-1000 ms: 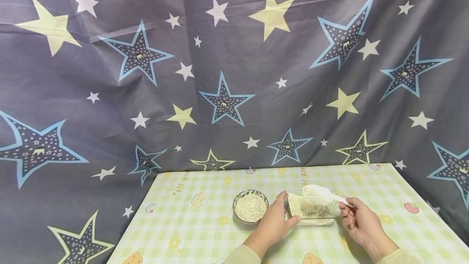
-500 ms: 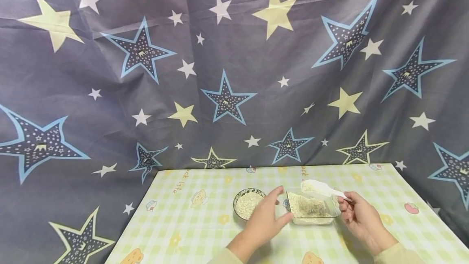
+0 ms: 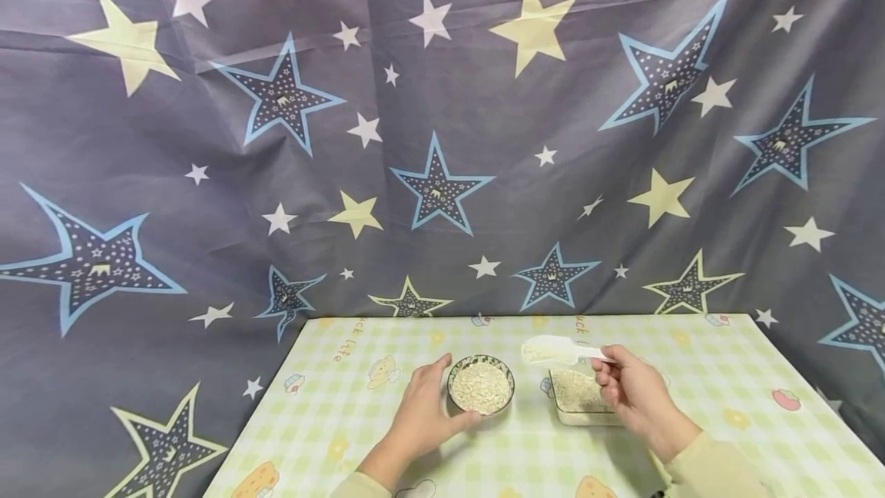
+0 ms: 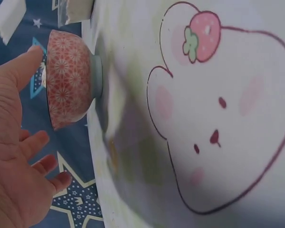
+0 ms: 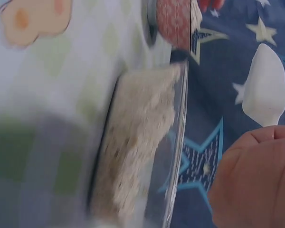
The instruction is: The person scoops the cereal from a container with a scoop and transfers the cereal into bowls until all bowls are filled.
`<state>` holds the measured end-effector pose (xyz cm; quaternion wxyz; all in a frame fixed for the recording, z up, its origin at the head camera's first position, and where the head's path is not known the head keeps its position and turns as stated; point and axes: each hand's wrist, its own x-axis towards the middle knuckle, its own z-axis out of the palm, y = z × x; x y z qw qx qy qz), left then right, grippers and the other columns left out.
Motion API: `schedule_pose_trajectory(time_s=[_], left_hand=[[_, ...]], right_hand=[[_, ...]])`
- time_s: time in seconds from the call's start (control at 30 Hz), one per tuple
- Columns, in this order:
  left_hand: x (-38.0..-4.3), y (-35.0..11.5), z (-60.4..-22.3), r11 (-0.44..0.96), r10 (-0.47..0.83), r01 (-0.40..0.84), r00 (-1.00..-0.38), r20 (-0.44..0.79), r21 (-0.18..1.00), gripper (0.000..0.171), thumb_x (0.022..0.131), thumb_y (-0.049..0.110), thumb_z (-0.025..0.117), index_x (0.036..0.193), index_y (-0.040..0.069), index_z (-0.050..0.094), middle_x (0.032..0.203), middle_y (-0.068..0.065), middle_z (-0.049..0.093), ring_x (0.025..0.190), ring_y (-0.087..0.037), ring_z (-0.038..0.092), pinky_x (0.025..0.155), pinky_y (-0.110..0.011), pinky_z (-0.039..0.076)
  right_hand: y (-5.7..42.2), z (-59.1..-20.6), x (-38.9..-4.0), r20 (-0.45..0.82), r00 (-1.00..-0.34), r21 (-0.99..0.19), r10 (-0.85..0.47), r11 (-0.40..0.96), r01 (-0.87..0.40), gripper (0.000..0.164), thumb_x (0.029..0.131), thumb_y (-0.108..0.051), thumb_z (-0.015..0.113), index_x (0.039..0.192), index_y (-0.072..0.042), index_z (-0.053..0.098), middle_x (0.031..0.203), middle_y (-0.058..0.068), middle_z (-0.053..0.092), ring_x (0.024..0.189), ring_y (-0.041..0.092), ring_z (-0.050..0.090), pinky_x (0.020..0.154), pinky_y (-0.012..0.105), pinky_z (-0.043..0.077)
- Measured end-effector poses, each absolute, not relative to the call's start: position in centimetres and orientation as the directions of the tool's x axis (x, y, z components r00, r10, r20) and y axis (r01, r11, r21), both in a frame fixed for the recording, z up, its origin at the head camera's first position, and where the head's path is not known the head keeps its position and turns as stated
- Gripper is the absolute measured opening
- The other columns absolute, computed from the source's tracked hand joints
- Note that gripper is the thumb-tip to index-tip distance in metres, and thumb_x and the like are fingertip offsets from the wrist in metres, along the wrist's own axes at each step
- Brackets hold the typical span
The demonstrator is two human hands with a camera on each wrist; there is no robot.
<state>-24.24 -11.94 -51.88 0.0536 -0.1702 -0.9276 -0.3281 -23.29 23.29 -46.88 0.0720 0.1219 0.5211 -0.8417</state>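
My right hand (image 3: 639, 398) grips the handle of a white scoop (image 3: 549, 350), holding it level above the table with pale flakes in it. Below the scoop and hand stands a clear rectangular glass container (image 3: 584, 419), part-filled with oat flakes (image 5: 137, 128); the right hand hides its right end. To its left is a round bowl (image 4: 69, 80), red-patterned outside, heaped with oat flakes (image 3: 482, 386). Beside the bowl's left side my left hand (image 3: 422, 417) spreads its thumb and fingers, the thumb near the front rim. Whether it touches the bowl I cannot tell.
A green-and-white checked cloth (image 3: 332, 390) with cartoon prints covers the table. Behind its far edge hangs a dark curtain (image 3: 387, 252) with stars. Between the bowl and the glass container lies a narrow gap.
My left hand has left the glass container and moved left to the bowl's left side. My right hand has lifted the loaded scoop from the container and carried it left toward the bowl.
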Motion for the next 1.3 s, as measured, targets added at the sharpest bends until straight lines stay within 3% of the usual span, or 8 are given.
schedule_pose_trajectory(time_s=[0.17,0.4,0.6,0.87,1.13,1.3], left_hand=[[-24.5,-11.5,-52.1,0.725,0.304,0.341,-0.938,0.166,0.598,0.116,0.081,0.063,0.086,0.166,0.004,0.033,0.163,-0.016,0.049,0.152,-0.043,0.042,0.123,-0.067,0.040],[-24.8,-11.1,-52.0,0.719,0.285,0.321,-0.945,0.160,0.616,0.118,0.080,0.060,0.088,0.166,0.002,0.031,0.161,-0.011,0.054,0.152,-0.043,0.042,0.126,-0.065,0.037],[-24.9,-11.1,-51.6,0.720,0.279,0.317,-0.947,0.160,0.617,0.120,0.078,0.060,0.089,0.164,-0.001,0.032,0.158,-0.013,0.057,0.148,-0.044,0.047,0.123,-0.065,0.040],[-24.9,-11.1,-51.5,0.729,0.271,0.291,-0.954,0.129,0.620,0.121,0.077,0.061,0.090,0.165,0.002,0.032,0.159,-0.011,0.057,0.146,-0.043,0.049,0.122,-0.064,0.042],[-24.8,-11.1,-51.5,0.727,0.271,0.286,-0.955,0.121,0.624,0.121,0.077,0.061,0.090,0.165,0.002,0.032,0.159,-0.011,0.057,0.145,-0.041,0.050,0.122,-0.064,0.042],[-24.7,-11.1,-51.3,0.732,0.270,0.285,-0.955,0.121,0.619,0.121,0.076,0.061,0.090,0.165,0.001,0.032,0.159,-0.012,0.057,0.143,-0.041,0.051,0.121,-0.065,0.043]], right_hand=[[20.1,-46.8,-23.6,-0.259,-0.966,-0.903,0.012,-0.359,0.237,0.011,0.111,-0.018,0.048,0.105,-0.014,0.055,0.074,-0.009,0.064,0.057,-0.003,0.050,0.044,0.010,0.038],[17.3,-46.8,-24.2,-0.220,-0.974,-0.962,0.054,-0.178,0.207,0.025,0.107,-0.018,0.053,0.092,-0.004,0.068,0.069,-0.007,0.066,0.050,0.000,0.048,0.043,0.014,0.039],[15.9,-46.9,-24.4,-0.160,-0.983,-0.986,0.086,-0.061,0.155,0.026,0.106,-0.017,0.054,0.106,0.005,0.068,0.070,-0.003,0.067,0.048,0.005,0.049,0.043,0.018,0.040],[14.7,-46.2,-23.7,-0.050,-0.990,-0.997,0.129,0.053,0.057,0.022,0.103,-0.013,0.057,0.091,0.000,0.070,0.067,0.000,0.069,0.049,0.009,0.055,0.041,0.020,0.039],[14.3,-45.9,-23.4,0.014,-0.993,-0.994,0.120,0.111,-0.001,0.024,0.103,-0.013,0.058,0.097,0.005,0.073,0.071,0.005,0.070,0.050,0.012,0.058,0.040,0.020,0.036],[14.3,-45.9,-23.3,0.091,-0.991,-0.979,0.098,0.190,-0.071,0.024,0.104,-0.015,0.061,0.094,0.002,0.073,0.067,0.001,0.067,0.050,0.013,0.058,0.041,0.020,0.038]])
